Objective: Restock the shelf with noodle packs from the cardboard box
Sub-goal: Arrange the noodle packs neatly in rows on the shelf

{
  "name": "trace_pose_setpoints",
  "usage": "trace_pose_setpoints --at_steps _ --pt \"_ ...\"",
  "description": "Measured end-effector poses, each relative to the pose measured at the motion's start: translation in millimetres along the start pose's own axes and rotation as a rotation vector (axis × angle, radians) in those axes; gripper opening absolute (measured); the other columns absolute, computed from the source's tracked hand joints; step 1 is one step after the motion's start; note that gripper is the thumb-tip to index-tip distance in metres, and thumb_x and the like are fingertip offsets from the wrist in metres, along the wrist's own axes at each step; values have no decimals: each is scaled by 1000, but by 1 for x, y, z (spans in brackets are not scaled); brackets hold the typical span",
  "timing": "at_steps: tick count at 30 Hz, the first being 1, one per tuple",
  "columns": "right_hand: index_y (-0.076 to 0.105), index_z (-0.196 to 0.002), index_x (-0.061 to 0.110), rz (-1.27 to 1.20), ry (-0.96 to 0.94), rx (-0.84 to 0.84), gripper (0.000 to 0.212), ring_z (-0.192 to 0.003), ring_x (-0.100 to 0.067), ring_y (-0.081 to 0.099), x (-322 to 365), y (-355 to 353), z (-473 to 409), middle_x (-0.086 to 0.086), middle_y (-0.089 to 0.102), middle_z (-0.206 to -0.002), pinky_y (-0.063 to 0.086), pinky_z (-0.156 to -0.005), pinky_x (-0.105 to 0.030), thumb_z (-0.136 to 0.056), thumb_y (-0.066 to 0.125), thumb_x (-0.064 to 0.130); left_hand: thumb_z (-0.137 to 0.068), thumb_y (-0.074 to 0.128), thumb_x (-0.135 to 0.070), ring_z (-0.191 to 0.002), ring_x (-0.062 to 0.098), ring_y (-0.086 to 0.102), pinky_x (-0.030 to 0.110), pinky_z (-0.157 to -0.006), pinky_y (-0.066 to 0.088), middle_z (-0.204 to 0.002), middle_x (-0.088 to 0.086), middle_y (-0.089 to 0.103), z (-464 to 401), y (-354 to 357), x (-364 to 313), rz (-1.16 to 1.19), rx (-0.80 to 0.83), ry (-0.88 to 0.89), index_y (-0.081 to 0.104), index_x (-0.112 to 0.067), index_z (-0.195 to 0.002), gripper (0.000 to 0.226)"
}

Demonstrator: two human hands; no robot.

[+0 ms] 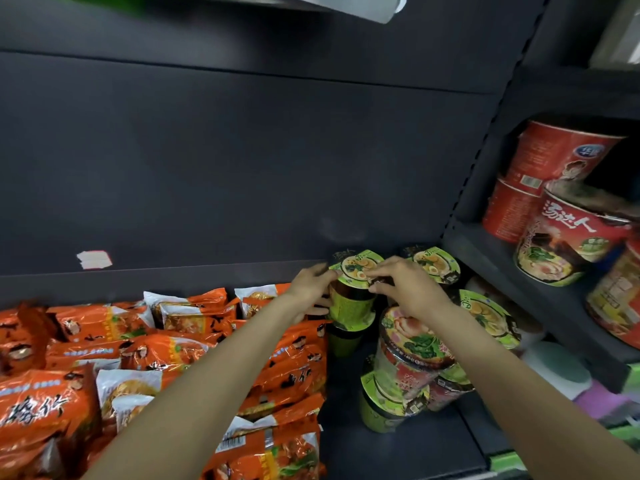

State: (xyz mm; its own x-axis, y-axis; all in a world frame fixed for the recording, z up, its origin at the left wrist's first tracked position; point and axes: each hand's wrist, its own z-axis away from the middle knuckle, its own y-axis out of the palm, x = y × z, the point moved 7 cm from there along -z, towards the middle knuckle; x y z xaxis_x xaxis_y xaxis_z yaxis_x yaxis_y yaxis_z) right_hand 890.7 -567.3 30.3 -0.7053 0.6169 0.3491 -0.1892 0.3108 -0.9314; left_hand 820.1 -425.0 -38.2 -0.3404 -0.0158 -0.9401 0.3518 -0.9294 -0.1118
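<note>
We hold a green noodle cup (351,306) at the back of the dark shelf (398,452), set on top of another green cup (343,342) whose lower part is hidden behind it. Our left hand (311,289) wraps the cup's side, fingers curled round it just under the rim. Our right hand (403,284) lies over the lid, its fingertips (375,275) pinching the near edge of the lid.

Just right of the held cup a second green-lidded cup (437,265) stands against the back panel, half covered by our right hand. Nearer to us lies a loose heap of cups (408,362), tilted and leaning on one another; our right forearm crosses it, so how many there are we cannot tell.

Left of the cups, orange noodle packs (166,362) fill the shelf in overlapping rows, with our left forearm across them and the frame edge cutting off the nearest ones. A small pale label (94,259) is stuck on the back panel above them; its print is unreadable. In the next bay to the right, large red noodle bowls (561,188) are stacked, partly cut off by the frame's right edge.
</note>
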Motion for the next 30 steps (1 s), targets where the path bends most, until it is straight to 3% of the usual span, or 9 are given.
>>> trace_pose_setpoints --at_steps 4,8,13,20,24,30 --pt "62 -122 27 12 18 -3 34 -115 -17 52 -5 -4 -1 3 53 -125 47 -93 -37 -88 63 28 -92 55 -40 -99 30 62 31 -73 53 -121 17 57 -5 5 -4 2 19 7 45 -25 -135 47" --pt "60 -123 28 4 -6 25 37 -121 -16 46 -7 -4 0 2 51 -126 40 -101 -34 -87 65 29 -93 51 -44 -105 26 61 33 -81 50 -124 12 57 -5 3 1 -9 33 32 45 -22 -135 49" --pt "57 -127 26 11 -32 32 41 -129 -16 43 -7 -2 1 3 48 -138 31 -108 -30 -87 65 26 -99 46 -21 -115 26 55 32 -94 42 -125 16 57 -7 -12 18 -186 -121 87 47 -4 -133 38" --pt "57 -127 27 66 -25 28 41 -122 -16 50 -6 -4 2 4 53 -133 40 -103 -33 -87 65 30 -94 50 -10 -122 19 52 21 -98 37 -133 8 56 -13 -13 35 -569 -94 125 51 -9 -133 38" --pt "57 -128 26 92 -27 35 42 -119 -15 50 -2 -5 1 4 53 -129 42 -99 -31 -87 65 30 -95 51 -9 -131 19 43 21 -104 31 -143 7 46 -18 -6 40 -631 -32 125 44 -8 -138 44" --pt "56 -129 29 163 20 21 46 -113 -18 50 1 -8 1 1 54 -115 43 -89 -31 -85 65 38 -93 53 -10 -131 22 43 25 -104 34 -144 9 44 -24 5 38 -686 45 136 40 -7 -141 49"
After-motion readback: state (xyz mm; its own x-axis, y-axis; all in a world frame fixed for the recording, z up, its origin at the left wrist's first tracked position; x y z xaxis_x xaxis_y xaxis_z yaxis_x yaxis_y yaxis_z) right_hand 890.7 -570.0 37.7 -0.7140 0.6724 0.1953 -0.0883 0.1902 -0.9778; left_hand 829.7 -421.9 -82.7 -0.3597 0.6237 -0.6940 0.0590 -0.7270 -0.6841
